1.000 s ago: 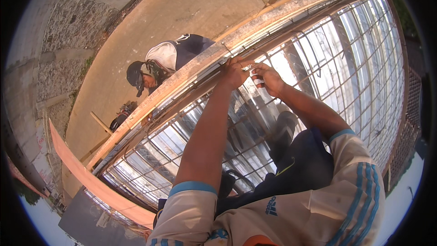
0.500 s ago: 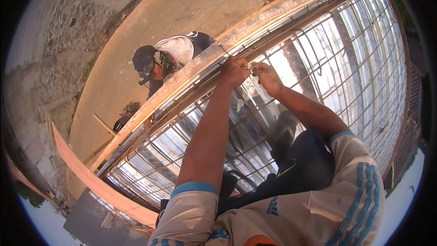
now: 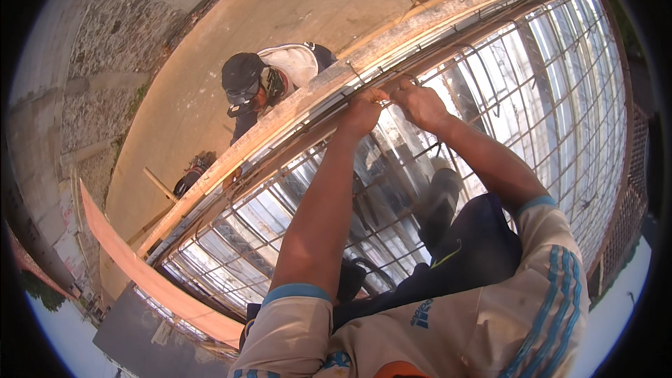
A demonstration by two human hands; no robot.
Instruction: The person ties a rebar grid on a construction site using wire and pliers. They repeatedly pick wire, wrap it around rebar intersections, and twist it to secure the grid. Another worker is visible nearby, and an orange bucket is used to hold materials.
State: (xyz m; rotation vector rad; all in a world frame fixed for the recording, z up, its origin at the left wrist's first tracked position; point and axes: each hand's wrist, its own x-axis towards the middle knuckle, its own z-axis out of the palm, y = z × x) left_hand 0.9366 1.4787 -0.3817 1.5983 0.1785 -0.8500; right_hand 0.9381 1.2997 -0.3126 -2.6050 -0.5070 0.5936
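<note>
My left hand (image 3: 361, 112) is closed at the edge of a steel rebar mesh (image 3: 539, 105), beside the long wooden formwork board (image 3: 301, 101). Just right of it, my right hand (image 3: 422, 107) is also closed, its fingertips almost meeting the left ones near a rebar bar. Whatever the fingers pinch is too small to make out. Thin bent bars stick out around both hands along the board. Beneath the mesh lies shiny ribbed metal decking (image 3: 504, 63).
Beyond the board, a co-worker in a dark cap (image 3: 243, 75) bends down over the tan ground (image 3: 189, 70). An orange-pink board (image 3: 154, 276) curves along the lower left. My boot (image 3: 442, 192) rests on the mesh. A stone wall (image 3: 105, 49) stands at far left.
My right hand has risen slightly and turned, with its back now more toward me. The left hand stays nearly in place. The co-worker's head appears a little farther right.
</note>
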